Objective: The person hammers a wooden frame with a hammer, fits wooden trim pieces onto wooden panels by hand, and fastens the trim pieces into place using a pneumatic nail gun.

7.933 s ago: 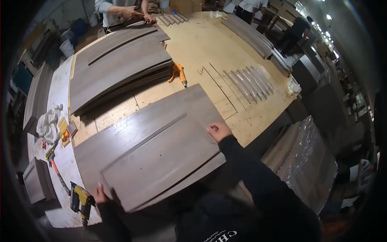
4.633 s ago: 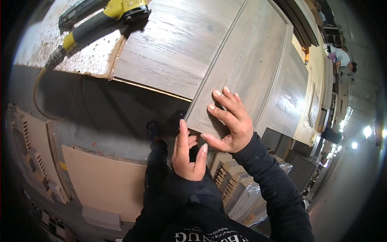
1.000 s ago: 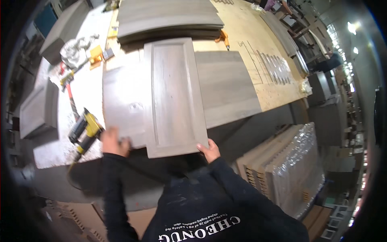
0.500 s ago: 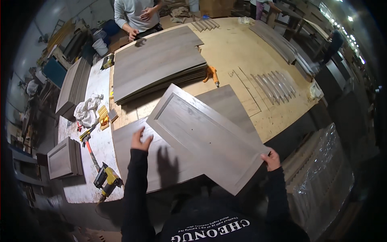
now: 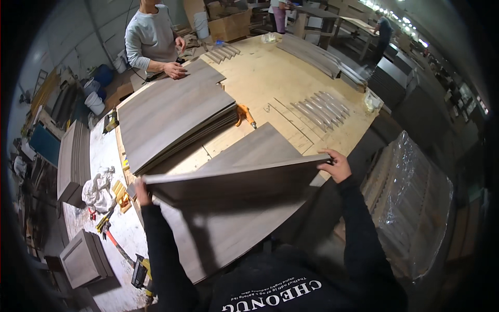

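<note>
A grey-brown cabinet door panel (image 5: 239, 184) is tilted up on its long side in front of me, its dark underside toward me. My right hand (image 5: 338, 167) pinches its right end, thumb below and fingers over the edge. At the other end my left hand (image 5: 141, 191) grips the corner; it is slightly blurred. Below the panel lies a wide grey-brown board (image 5: 208, 249) on the worktable, with the panel's shadow across it. Beyond it is a stack of similar large boards (image 5: 176, 112), and an orange glue gun-like tool (image 5: 243, 115) lies beside that stack.
On the left are a yellow-black nail gun (image 5: 141, 273), a hammer (image 5: 115, 242), a white rag (image 5: 99, 190) and stacked small doors (image 5: 83, 260). Plastic-wrapped panels (image 5: 408, 208) stand at right. A co-worker (image 5: 153, 39) rests a hand on the far boards. Several clear-wrapped strips (image 5: 321, 110) lie on the table.
The panel has turned from showing its framed face to standing tilted, nearly level from left to right. My left hand, free before, now holds its left end. The view has shifted.
</note>
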### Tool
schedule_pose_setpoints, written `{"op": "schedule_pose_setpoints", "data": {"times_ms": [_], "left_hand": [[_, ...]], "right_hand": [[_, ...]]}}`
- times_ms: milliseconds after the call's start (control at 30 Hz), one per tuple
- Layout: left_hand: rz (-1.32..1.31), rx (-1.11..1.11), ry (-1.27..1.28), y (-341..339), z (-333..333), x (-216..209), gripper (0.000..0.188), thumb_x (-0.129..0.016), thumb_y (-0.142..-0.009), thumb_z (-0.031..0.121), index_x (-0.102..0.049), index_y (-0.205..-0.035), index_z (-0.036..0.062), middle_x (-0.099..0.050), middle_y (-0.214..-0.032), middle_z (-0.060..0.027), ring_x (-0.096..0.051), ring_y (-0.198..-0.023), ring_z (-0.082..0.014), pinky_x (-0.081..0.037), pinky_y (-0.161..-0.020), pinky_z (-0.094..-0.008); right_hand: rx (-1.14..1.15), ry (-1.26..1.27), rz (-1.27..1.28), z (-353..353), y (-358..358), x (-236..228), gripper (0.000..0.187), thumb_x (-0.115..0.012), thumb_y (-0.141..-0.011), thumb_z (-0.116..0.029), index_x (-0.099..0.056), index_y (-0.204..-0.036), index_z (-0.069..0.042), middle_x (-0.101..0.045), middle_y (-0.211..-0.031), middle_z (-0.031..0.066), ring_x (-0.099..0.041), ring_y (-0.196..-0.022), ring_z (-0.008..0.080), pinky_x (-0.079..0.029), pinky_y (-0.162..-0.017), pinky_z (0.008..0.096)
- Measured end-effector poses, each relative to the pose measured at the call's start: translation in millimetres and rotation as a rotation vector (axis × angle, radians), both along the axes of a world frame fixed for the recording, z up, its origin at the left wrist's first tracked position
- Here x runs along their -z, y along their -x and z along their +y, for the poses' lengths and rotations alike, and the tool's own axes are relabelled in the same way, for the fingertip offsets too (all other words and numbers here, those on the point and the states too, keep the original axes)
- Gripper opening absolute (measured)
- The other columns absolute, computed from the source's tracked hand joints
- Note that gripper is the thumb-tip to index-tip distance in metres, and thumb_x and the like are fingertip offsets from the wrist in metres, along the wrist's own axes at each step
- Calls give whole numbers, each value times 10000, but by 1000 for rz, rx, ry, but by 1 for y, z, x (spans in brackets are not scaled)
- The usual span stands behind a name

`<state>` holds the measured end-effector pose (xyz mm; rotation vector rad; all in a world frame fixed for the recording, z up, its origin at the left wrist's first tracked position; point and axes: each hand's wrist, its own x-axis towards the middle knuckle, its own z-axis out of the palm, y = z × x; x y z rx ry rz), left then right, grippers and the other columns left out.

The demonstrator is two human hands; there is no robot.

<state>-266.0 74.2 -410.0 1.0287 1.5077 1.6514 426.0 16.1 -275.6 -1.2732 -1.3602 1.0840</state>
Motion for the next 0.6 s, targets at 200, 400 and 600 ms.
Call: {"op": "schedule_pose_setpoints", "data": {"times_ms": [200,400,600], "left_hand": [[51,-193,-47,1,-149,-15,438,-457,-940,312,-455,-1268,22,-543,-1118,-121,-523,-1035,-206,-404,-895,-342],[30,-400,-90,32,-205,-70,493,-445,-964,303,-428,-1304,-53,-524,-1239,-204,-503,-1154,-259,-366,-1000,-372],[36,-464,-96,25,-210,-77,467,-430,-965,259,-432,-1299,-67,-506,-1259,-215,-472,-1194,-276,-342,-1021,-384]], "right_hand": [[129,-202,248,10,68,26,485,-563,-776,94,-504,-1250,7,-579,-1130,51,-510,-1017,97,-408,-882,233],[242,-175,230,7,133,27,419,-580,-886,-102,-478,-1268,37,-571,-1197,98,-515,-1091,136,-385,-931,255],[357,-173,61,-2,141,9,413,-555,-906,-191,-493,-1250,30,-563,-1220,186,-530,-1149,233,-392,-955,298]]}}
